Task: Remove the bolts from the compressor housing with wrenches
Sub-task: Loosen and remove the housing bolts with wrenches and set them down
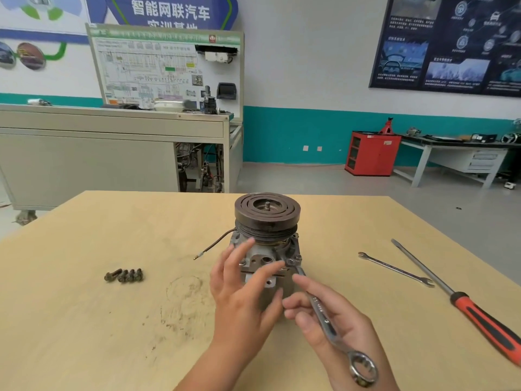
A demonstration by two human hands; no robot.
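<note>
The left hand [242,289] is spread open at the compressor housing [260,256]; the right hand [329,320] curls round a wrench [318,306]. On the counter [84,320] the housing stands upright (pulley [267,213] on top), the wrench head on its bolt [289,262], and loose bolts [124,275] lie well left.

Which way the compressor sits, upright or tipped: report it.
Upright: the compressor stands on the table, pulley on top, shaft pointing up.

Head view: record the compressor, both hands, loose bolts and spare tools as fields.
Workpiece: grey metal compressor with dark grooved pulley, upright on pale wooden table
Left hand: open, fingers spread at compressor
Right hand: holds silver combination wrench, open end at compressor's right corner
Removed: dark bolts, left of compressor
Spare tools: slim silver wrench, red-handled screwdriver, right
</note>
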